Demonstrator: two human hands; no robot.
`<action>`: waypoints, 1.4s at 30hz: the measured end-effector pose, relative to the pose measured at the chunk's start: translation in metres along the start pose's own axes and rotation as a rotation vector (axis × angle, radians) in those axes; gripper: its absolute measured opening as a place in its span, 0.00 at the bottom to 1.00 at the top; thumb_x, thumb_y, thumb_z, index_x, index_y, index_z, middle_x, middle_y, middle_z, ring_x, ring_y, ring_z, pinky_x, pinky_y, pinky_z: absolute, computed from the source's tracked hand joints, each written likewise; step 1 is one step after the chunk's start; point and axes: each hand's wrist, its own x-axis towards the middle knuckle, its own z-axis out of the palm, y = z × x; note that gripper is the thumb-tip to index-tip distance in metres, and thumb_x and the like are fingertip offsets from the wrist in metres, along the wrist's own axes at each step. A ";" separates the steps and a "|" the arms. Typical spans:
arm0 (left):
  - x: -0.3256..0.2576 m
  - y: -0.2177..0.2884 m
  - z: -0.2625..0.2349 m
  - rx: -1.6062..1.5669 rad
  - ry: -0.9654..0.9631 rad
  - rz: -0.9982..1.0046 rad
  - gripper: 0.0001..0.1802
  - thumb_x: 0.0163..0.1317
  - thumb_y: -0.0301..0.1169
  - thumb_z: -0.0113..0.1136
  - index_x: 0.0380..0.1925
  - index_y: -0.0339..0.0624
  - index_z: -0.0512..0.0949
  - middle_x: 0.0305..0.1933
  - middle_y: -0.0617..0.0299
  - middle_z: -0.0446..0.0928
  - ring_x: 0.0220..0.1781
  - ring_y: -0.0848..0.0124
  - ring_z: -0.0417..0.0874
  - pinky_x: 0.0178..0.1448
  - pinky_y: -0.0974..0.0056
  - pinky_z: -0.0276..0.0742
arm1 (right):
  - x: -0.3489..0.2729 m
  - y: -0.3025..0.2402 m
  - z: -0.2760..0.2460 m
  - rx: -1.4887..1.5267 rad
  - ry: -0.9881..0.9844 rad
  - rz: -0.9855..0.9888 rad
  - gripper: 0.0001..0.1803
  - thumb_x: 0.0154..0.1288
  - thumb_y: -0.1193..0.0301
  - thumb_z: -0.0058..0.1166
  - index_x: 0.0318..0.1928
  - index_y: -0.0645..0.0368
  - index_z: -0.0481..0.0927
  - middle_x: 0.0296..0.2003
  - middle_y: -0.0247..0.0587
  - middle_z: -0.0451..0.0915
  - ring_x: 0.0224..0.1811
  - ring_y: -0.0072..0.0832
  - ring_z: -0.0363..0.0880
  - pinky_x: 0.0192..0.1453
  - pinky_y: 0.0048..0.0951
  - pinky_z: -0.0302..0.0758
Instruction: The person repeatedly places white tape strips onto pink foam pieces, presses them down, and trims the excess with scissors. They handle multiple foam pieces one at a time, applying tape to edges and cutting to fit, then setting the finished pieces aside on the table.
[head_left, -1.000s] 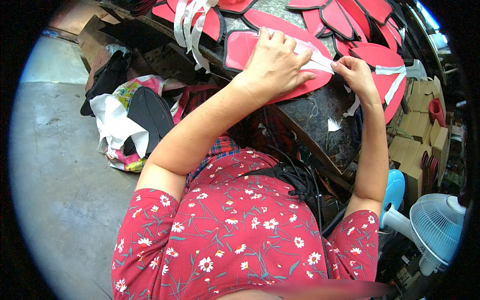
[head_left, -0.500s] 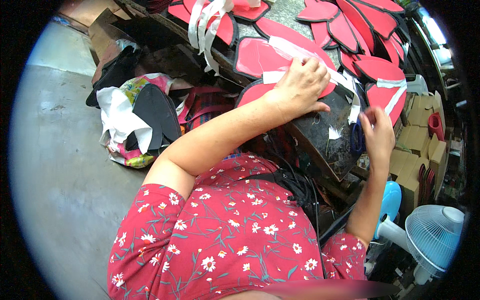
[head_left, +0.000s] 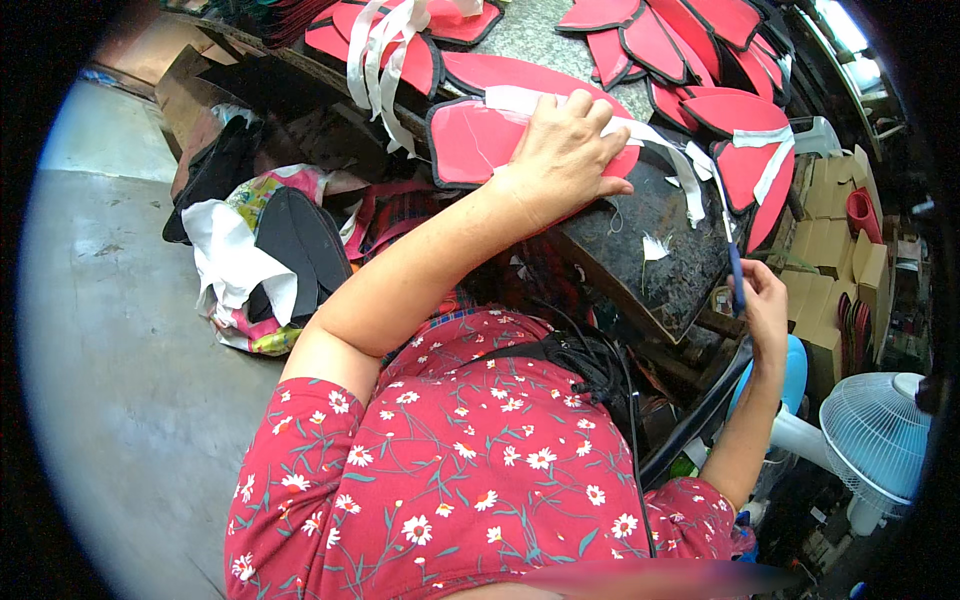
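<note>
Lower centre: person's torso in red floral top, forearms rising toward bench.

Changes vs 0.5 s ago: right hand (head_left: 765,305) has dropped further off the bench to centre-right, now well apart from the workpiece; fingers curled, pinching a thin blue-handled tool (head_left: 735,262), held near upright. Tool type: cannot tell. Left hand (head_left: 565,150) stays on the workpiece, palm down, fingers spread, pressing flat.

Lower right: white fan (head_left: 875,435), blue base beside it.

Centre-left, by the floor: crumpled white and patterned bags (head_left: 235,275) w/ black sole-shaped pieces on them.

Packages: stack of plain tan cardboard boxes (head_left: 835,255) at right edge, rectangular; labels not legible.

Workpiece: red shaped panel (head_left: 475,140), upper centre, flat on dark bench (head_left: 650,225); black edge trim, white strip (head_left: 660,150) running from under left hand toward the right, end loose.

Upper frame: more red panels (head_left: 690,35) laid overlapping, black-edged; bundle of white strips (head_left: 385,55) draped upper centre-left.
</note>
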 end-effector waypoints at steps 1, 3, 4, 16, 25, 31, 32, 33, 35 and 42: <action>0.001 0.000 0.000 -0.002 0.018 0.002 0.36 0.52 0.66 0.61 0.53 0.56 0.81 0.44 0.61 0.75 0.51 0.62 0.73 0.48 0.56 0.69 | -0.005 0.001 -0.002 0.233 -0.035 0.009 0.15 0.65 0.75 0.59 0.51 0.66 0.79 0.29 0.32 0.81 0.30 0.17 0.78 0.36 0.22 0.75; 0.005 0.000 0.002 0.007 0.037 0.011 0.37 0.50 0.67 0.62 0.53 0.55 0.81 0.44 0.60 0.75 0.51 0.62 0.73 0.48 0.56 0.69 | -0.014 -0.002 -0.002 0.364 -0.069 -0.033 0.12 0.67 0.74 0.58 0.48 0.65 0.79 0.29 0.33 0.80 0.28 0.18 0.78 0.34 0.21 0.75; 0.007 -0.001 0.002 -0.011 0.025 0.009 0.38 0.49 0.68 0.62 0.53 0.55 0.81 0.44 0.60 0.75 0.52 0.62 0.73 0.48 0.55 0.69 | -0.018 -0.006 0.001 0.432 -0.093 -0.067 0.10 0.68 0.74 0.57 0.47 0.65 0.78 0.29 0.33 0.80 0.27 0.19 0.78 0.32 0.21 0.74; 0.006 0.001 0.003 -0.045 0.084 -0.082 0.40 0.42 0.68 0.67 0.42 0.45 0.81 0.45 0.59 0.77 0.52 0.61 0.75 0.51 0.53 0.68 | 0.009 -0.068 0.053 -0.336 -0.072 -0.040 0.29 0.53 0.44 0.70 0.35 0.60 0.83 0.20 0.37 0.78 0.24 0.27 0.78 0.31 0.33 0.72; 0.006 0.001 0.002 -0.050 0.106 -0.083 0.39 0.42 0.67 0.68 0.41 0.45 0.81 0.44 0.59 0.76 0.52 0.61 0.74 0.50 0.53 0.69 | 0.022 -0.065 0.068 -0.173 -0.069 -0.060 0.27 0.58 0.47 0.69 0.31 0.61 0.79 0.17 0.35 0.74 0.21 0.27 0.76 0.28 0.33 0.70; -0.006 0.007 -0.011 -0.046 -0.020 -0.057 0.38 0.40 0.60 0.73 0.43 0.42 0.79 0.44 0.57 0.76 0.53 0.60 0.75 0.55 0.55 0.72 | 0.010 -0.059 0.068 -0.176 0.044 -0.067 0.20 0.59 0.56 0.70 0.33 0.61 0.80 0.18 0.38 0.76 0.21 0.31 0.77 0.29 0.35 0.73; -0.012 0.010 -0.014 -0.017 -0.031 -0.044 0.38 0.40 0.59 0.74 0.43 0.41 0.78 0.44 0.57 0.76 0.53 0.59 0.75 0.57 0.55 0.72 | 0.005 -0.058 0.066 -0.335 0.138 -0.148 0.19 0.59 0.58 0.71 0.34 0.61 0.80 0.18 0.38 0.77 0.21 0.33 0.77 0.30 0.35 0.74; -0.017 0.012 -0.018 -0.009 -0.046 -0.042 0.37 0.40 0.57 0.75 0.43 0.41 0.78 0.44 0.57 0.76 0.54 0.59 0.75 0.59 0.56 0.73 | 0.002 -0.058 0.065 -0.492 0.229 -0.225 0.17 0.59 0.60 0.71 0.35 0.61 0.81 0.19 0.38 0.78 0.21 0.35 0.78 0.30 0.36 0.75; -0.020 0.015 -0.022 -0.091 -0.036 -0.077 0.24 0.48 0.44 0.71 0.38 0.39 0.79 0.40 0.55 0.77 0.50 0.57 0.78 0.55 0.56 0.78 | 0.000 -0.058 0.062 -0.468 0.241 -0.278 0.17 0.58 0.65 0.71 0.41 0.63 0.82 0.28 0.43 0.82 0.26 0.38 0.80 0.34 0.36 0.77; -0.008 0.026 -0.045 -0.316 0.281 -0.155 0.11 0.53 0.34 0.64 0.32 0.39 0.78 0.35 0.54 0.77 0.42 0.55 0.81 0.42 0.55 0.81 | -0.014 -0.071 0.082 0.176 -0.003 -0.418 0.23 0.65 0.65 0.66 0.57 0.63 0.80 0.42 0.41 0.84 0.38 0.25 0.83 0.44 0.28 0.80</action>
